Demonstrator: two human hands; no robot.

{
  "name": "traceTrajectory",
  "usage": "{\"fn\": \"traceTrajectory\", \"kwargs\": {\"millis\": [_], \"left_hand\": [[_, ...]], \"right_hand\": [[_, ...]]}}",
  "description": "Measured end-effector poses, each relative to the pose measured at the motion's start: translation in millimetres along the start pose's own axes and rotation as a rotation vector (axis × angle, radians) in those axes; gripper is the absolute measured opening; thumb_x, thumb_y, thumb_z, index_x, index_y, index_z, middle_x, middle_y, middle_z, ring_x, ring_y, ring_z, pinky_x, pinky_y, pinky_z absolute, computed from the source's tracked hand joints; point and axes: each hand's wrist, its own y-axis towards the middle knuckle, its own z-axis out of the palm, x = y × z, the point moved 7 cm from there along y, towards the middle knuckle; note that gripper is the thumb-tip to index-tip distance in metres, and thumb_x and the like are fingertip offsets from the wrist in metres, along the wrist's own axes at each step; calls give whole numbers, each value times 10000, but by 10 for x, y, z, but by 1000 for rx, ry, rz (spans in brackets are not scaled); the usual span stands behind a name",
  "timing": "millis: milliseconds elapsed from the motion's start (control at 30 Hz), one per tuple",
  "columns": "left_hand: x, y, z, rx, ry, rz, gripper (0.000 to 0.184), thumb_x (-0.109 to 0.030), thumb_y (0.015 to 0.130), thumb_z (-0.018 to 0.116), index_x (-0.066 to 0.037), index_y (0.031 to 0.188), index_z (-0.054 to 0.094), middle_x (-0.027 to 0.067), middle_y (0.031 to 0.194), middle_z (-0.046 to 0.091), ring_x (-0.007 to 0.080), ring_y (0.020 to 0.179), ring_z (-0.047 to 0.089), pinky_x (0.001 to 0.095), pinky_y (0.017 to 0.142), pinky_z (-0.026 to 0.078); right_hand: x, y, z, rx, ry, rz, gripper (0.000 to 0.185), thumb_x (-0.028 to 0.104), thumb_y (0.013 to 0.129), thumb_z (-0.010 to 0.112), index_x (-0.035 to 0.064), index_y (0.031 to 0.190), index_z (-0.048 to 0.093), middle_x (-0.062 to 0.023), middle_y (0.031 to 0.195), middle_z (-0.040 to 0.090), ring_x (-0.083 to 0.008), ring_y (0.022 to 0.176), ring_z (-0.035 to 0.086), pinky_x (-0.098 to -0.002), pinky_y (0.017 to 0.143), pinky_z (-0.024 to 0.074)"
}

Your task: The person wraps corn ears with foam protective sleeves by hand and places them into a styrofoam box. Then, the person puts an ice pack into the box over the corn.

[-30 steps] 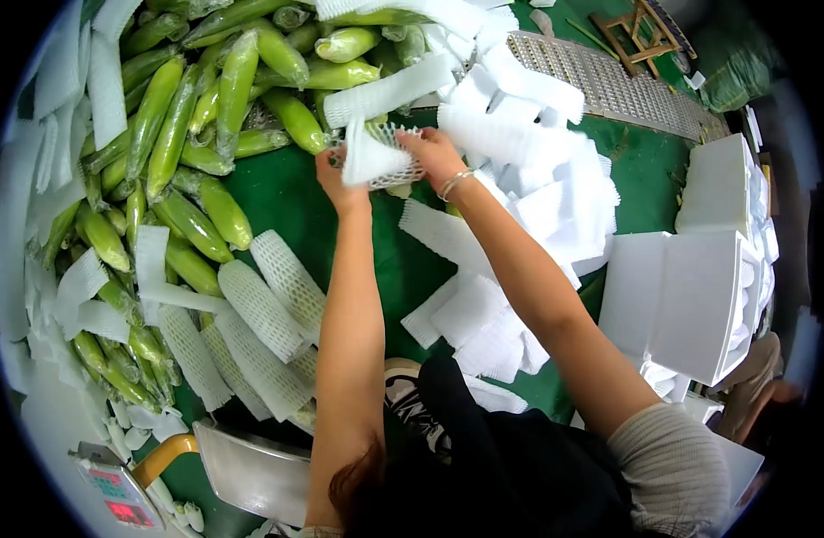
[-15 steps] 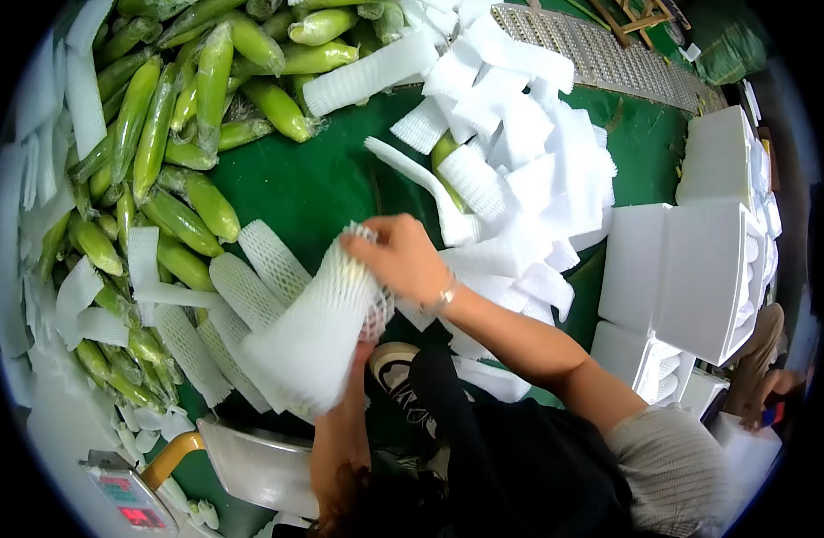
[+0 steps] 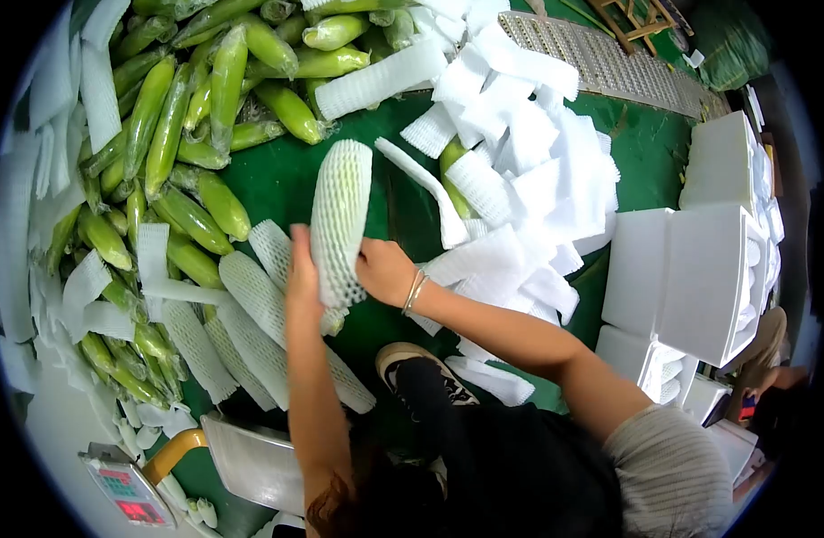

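Note:
A pale green vegetable in a white foam net sleeve stands nearly upright between my hands, its lower end poking out of the net. My left hand holds it from the left side. On its right, my right hand pinches the lower part of the net. Several sleeved vegetables lie side by side to the lower left of my hands. Loose white foam sleeves are heaped on the right, with a bare green vegetable partly under them.
Many film-wrapped green vegetables are piled at the left. White foam boxes stand at the right. A scale with a red display is at the lower left, beside a metal tray. Part of another person shows at the far right.
The foam net, earlier stretched open between my hands and then hanging loose toward the lower left, now fits around the vegetable. My left hand has come up beside it.

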Motion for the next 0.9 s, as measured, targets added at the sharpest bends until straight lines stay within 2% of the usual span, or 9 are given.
{"fn": "traceTrajectory", "kwargs": {"millis": [100,167,267,467,533,633,733,867,900], "left_hand": [[-250,-260,-59,51,333,-99,546,-192,765,671,49,1211,469,138,1043,589,207,884,595,294,734,487],[-526,-484,-285,-124,315,59,633,-200,739,684,49,1257,420,145,1056,584,224,884,597,306,732,492],[-944,-852,-629,-243,616,258,683,-228,749,675,56,1292,371,179,1113,554,263,947,580,353,827,465],[-962,-1080,-1131,-584,1550,349,719,-267,761,681,69,1301,344,268,1229,445,366,1098,474,452,941,377],[-1079,-1143,-896,-645,1729,532,636,-223,801,645,60,1293,359,272,1207,449,371,1092,467,462,929,383],[-1086,-1161,-69,-449,1453,983,455,-148,849,588,35,1242,450,198,1194,492,307,1060,498,403,897,410],[-272,-486,595,258,666,470,360,-100,901,520,0,1247,492,107,1243,512,169,1054,521,288,919,400],[450,-86,1007,467,316,331,167,-123,911,543,5,1016,569,38,1008,597,74,873,531,217,772,427],[692,142,906,388,333,278,150,-154,915,546,-10,953,566,15,912,581,62,797,509,215,711,416]], "right_hand": [[600,-56,-344,-114,-561,-373,134,142,717,588,17,760,609,-170,786,578,-325,782,572,-429,668,447],[779,217,-767,-549,-754,-426,318,119,660,631,33,949,530,-160,991,489,-316,905,486,-408,723,419],[61,922,-799,-454,-1056,-220,425,110,712,606,84,1117,480,-145,988,527,-300,890,534,-386,691,460],[-360,-178,-390,332,-276,-87,436,45,758,597,96,1162,444,-219,872,587,-351,804,608,-408,688,493],[-469,-389,-556,239,-176,-72,421,52,767,622,95,1151,456,-172,877,589,-282,791,610,-386,670,482],[-438,-401,-668,148,679,79,273,86,846,619,89,1090,497,-28,938,601,-129,858,597,-319,732,491],[-100,-328,-452,152,1453,243,216,121,858,632,72,1062,578,-19,950,625,-111,847,594,-275,783,473],[-482,-213,-763,-438,100,-397,178,179,821,660,23,905,636,-73,1039,506,-137,955,493,-263,778,408],[-566,-242,-862,-426,191,-291,174,186,830,650,23,890,633,-56,985,525,-126,903,504,-252,742,410]]}}
